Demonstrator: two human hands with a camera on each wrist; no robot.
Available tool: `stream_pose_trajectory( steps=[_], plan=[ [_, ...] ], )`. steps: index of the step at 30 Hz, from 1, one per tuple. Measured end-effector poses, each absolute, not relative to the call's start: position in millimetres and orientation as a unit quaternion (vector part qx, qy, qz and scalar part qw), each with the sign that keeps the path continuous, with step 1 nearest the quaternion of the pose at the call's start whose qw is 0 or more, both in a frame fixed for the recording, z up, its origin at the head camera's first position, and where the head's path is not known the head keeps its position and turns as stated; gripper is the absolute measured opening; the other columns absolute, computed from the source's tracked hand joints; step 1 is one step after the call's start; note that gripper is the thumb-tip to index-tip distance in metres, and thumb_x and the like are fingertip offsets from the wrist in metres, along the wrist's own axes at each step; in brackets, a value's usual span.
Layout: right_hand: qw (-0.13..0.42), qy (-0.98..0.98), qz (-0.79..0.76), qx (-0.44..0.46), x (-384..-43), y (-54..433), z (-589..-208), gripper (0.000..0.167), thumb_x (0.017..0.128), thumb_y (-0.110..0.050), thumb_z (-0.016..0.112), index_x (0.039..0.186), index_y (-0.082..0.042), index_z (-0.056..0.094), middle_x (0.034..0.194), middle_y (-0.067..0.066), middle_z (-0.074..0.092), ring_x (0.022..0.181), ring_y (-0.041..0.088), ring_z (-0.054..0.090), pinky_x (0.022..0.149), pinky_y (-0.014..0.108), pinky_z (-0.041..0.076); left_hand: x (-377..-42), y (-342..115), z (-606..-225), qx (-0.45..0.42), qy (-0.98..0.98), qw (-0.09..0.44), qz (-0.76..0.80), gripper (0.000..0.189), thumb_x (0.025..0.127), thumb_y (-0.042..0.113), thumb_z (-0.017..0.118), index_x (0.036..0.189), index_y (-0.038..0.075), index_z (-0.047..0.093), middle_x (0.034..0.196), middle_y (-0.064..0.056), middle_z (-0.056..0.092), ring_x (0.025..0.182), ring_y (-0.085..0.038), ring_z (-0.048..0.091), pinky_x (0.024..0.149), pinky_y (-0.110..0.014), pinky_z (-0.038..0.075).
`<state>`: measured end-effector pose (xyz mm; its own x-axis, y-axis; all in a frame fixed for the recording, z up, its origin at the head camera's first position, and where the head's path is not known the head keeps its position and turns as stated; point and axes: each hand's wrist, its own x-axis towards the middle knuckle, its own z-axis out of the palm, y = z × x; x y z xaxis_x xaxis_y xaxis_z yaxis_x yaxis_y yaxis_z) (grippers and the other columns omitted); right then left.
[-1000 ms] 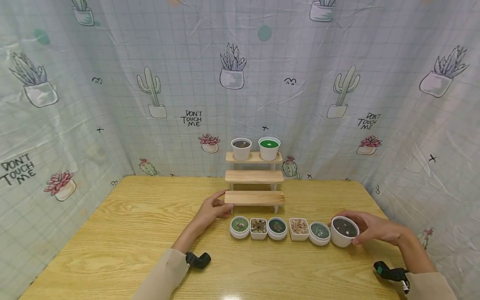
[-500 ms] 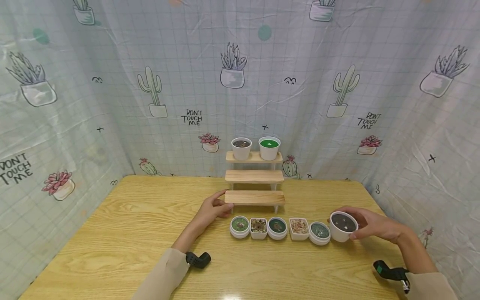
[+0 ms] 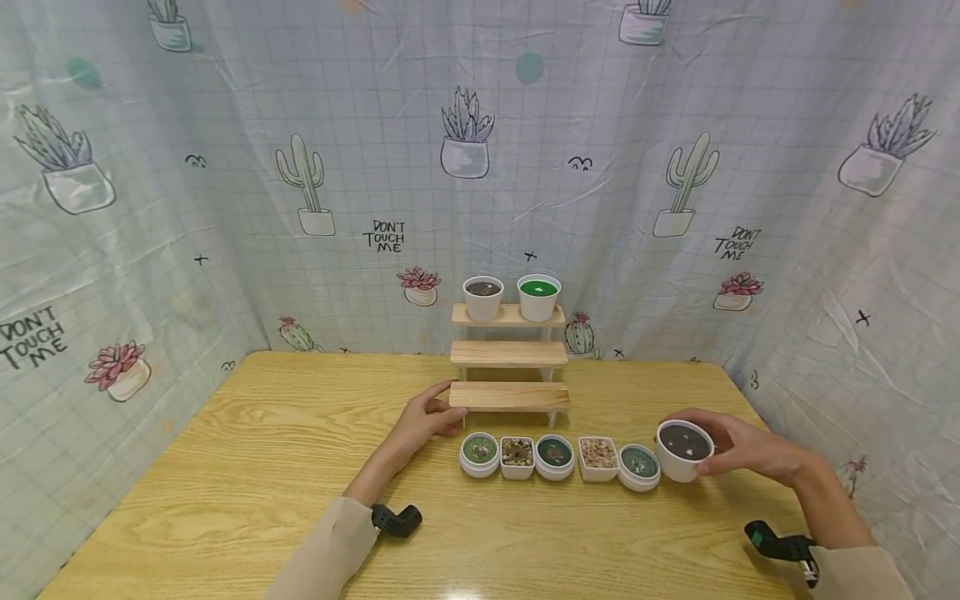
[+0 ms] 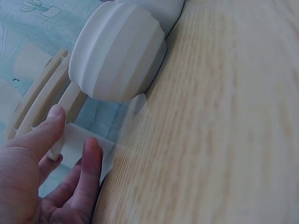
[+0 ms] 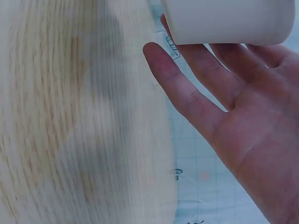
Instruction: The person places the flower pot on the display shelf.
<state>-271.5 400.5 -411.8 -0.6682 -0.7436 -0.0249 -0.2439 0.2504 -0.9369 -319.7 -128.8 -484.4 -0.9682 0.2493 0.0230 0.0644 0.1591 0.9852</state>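
Observation:
My right hand [image 3: 738, 450] holds a round white pot [image 3: 684, 468] with dark filling and pale specks between thumb and fingers. In the right wrist view the pot [image 5: 229, 23] is off the tabletop, its base above my lower fingers. My left hand [image 3: 423, 421] grips the left end of the lowest board on a three-tier wooden display stand [image 3: 510, 397]. The left wrist view shows my thumb on the board end and fingers by the clear side panel [image 4: 81, 144]. On the top tier stand a brown-filled white pot [image 3: 483, 302] and a green-filled one [image 3: 538, 302].
A row of small white pots stands before the stand: a round green one [image 3: 480, 454], a square pebbled one [image 3: 517, 458], a round dark-green one [image 3: 555, 457], a square pinkish one [image 3: 597, 458] and a round grey-green one [image 3: 639, 467]. Patterned cloth [image 3: 525, 192] hangs behind the table [image 3: 525, 542].
My right hand has lifted the dark-filled pot from the table and shifted it slightly back and left. My left hand stays on the stand.

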Motion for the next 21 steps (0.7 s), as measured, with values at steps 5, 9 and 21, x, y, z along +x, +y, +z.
stream_pose_trajectory(
  steps=[5, 9, 21],
  plan=[
    [0.226, 0.761, -0.514, -0.326, -271.1, 400.2, -409.2, 0.060, 0.093, 0.005, 0.065, 0.149, 0.005, 0.042, 0.138, -0.010, 0.064, 0.121, 0.004, 0.061, 0.097, 0.018, 0.051, -319.7, -129.0, -484.4, 0.104, 0.759, 0.072, 0.638, 0.079, 0.096, 0.030, 0.076, 0.162, 0.014, 0.035, 0.117, -0.019, 0.071, 0.095, -0.023, 0.075, 0.086, -0.035, 0.065],
    [0.219, 0.760, -0.517, -0.328, -269.5, 396.8, -406.0, 0.061, 0.094, 0.005, 0.064, 0.150, 0.005, 0.041, 0.139, -0.007, 0.064, 0.123, 0.005, 0.060, 0.097, 0.018, 0.050, -319.2, -129.0, -483.9, 0.102, 0.759, 0.072, 0.639, 0.078, 0.096, 0.029, 0.076, 0.161, 0.014, 0.035, 0.117, -0.019, 0.071, 0.094, -0.023, 0.075, 0.085, -0.035, 0.065],
    [0.194, 0.757, -0.532, -0.327, -269.6, 381.4, -404.4, 0.059, 0.094, 0.008, 0.061, 0.150, 0.006, 0.040, 0.139, -0.006, 0.065, 0.123, 0.006, 0.062, 0.097, 0.020, 0.053, -315.9, -128.7, -481.3, 0.101, 0.757, 0.072, 0.642, 0.079, 0.096, 0.029, 0.076, 0.162, 0.015, 0.035, 0.116, -0.018, 0.070, 0.095, -0.021, 0.074, 0.086, -0.035, 0.065]
  ],
)
